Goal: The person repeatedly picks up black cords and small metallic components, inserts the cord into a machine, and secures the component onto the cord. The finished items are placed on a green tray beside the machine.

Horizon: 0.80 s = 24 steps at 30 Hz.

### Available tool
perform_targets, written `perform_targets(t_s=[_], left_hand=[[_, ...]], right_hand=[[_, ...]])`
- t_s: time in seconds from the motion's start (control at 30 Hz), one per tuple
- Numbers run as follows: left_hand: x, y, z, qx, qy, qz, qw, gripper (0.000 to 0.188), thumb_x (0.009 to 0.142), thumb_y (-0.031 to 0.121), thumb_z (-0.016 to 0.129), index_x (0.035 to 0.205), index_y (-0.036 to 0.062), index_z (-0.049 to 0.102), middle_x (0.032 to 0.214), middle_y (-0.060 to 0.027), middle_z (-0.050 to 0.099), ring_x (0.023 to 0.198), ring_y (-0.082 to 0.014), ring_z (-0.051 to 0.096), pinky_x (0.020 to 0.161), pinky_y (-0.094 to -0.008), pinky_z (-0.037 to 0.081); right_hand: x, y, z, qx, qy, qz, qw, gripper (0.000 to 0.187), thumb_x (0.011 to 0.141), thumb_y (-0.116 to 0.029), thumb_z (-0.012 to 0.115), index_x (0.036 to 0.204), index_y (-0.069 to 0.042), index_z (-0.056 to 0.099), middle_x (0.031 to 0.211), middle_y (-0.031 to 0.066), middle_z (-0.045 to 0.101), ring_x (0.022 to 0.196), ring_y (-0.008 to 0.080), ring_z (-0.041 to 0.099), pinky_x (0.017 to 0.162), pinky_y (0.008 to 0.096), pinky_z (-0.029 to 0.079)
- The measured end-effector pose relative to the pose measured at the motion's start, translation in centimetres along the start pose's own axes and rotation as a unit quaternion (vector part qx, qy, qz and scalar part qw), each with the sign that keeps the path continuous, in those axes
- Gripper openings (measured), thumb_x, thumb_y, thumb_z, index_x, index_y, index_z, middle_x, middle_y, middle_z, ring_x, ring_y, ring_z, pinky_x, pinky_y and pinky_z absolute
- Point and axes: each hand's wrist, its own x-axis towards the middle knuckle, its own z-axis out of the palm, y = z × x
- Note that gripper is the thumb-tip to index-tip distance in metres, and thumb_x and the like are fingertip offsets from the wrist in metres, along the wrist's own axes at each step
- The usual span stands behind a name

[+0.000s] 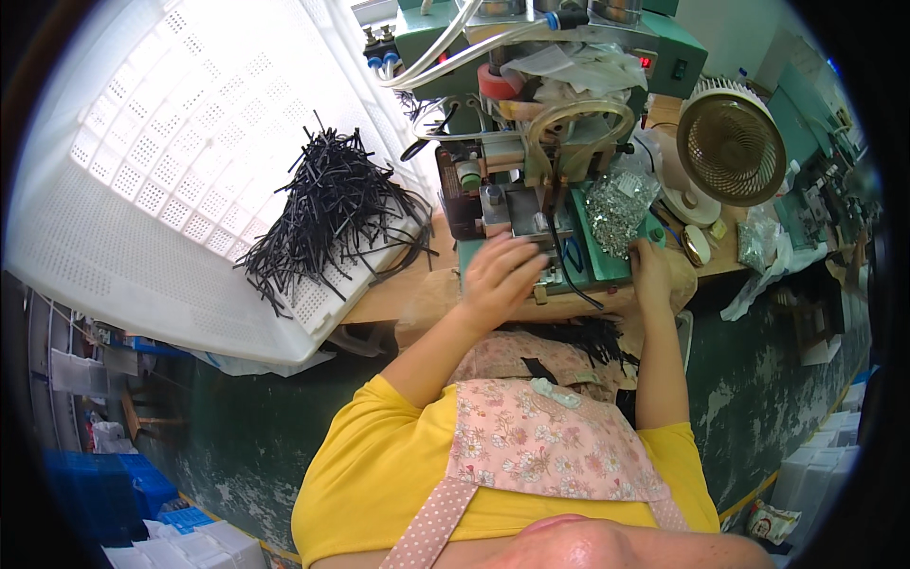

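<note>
My left hand (504,277) is over the front of the green bench machine (531,128), beside its metal block (517,213). Its fingers stretch loosely to the right, slightly blurred, and the thumb is hidden. To the right, my right hand (650,272) is at the edge of a green tray (592,251), fingertips drawn together. What they hold, if anything, I cannot make out. A clear bag of small silvery metal parts (616,211) lies on the tray just beyond those fingers. A thin black cord (566,267) hangs down the machine's front between my hands.
Many black strips (336,204) are heaped on a white perforated plastic crate (204,223) at left. More black strips (592,339) lie at my lap. A small fan (730,147) stands on the right, near a white oval object (697,245) and another clear bag (756,237).
</note>
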Motion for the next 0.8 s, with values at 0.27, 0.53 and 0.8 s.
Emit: perform_targets(t_s=[0.27, 0.53, 0.8], left_hand=[[-8.3, -9.1, -6.8, 0.174, -0.202, -0.190, 0.945, 0.013, 0.082, 0.009, 0.064, 0.095, 0.0086, 0.063, 0.100, -0.0073, 0.064, 0.097, -0.0263, 0.057, 0.094, -0.0416, 0.042], [-7.3, -11.1, -6.7, 0.311, -0.267, -0.139, 0.901, 0.012, 0.079, 0.011, 0.066, 0.091, 0.0124, 0.064, 0.126, -0.0088, 0.053, 0.129, -0.0266, 0.041, 0.111, -0.0449, 0.025], [-2.3, -10.4, -8.4, 0.098, -0.025, -0.383, 0.918, 0.013, 0.093, 0.014, 0.061, 0.103, 0.0083, 0.067, 0.087, -0.0074, 0.067, 0.074, -0.0121, 0.064, 0.059, -0.0229, 0.047]], right_hand=[[2.3, -1.6, 1.0, 0.138, 0.076, -0.036, 0.987, 0.012, 0.084, 0.000, 0.062, 0.096, -0.004, 0.060, 0.094, 0.0133, 0.059, 0.086, 0.0308, 0.060, 0.072, 0.0357, 0.049], [2.3, -2.8, 4.1, 0.156, 0.124, -0.010, 0.980, 0.014, 0.086, -0.001, 0.064, 0.099, -0.003, 0.063, 0.111, 0.0128, 0.055, 0.084, 0.0297, 0.061, 0.071, 0.0340, 0.050], [2.5, -3.0, 3.4, 0.106, 0.117, -0.056, 0.986, 0.012, 0.087, -0.005, 0.063, 0.099, -0.005, 0.065, 0.098, 0.0109, 0.062, 0.083, 0.0296, 0.061, 0.070, 0.0341, 0.049]])
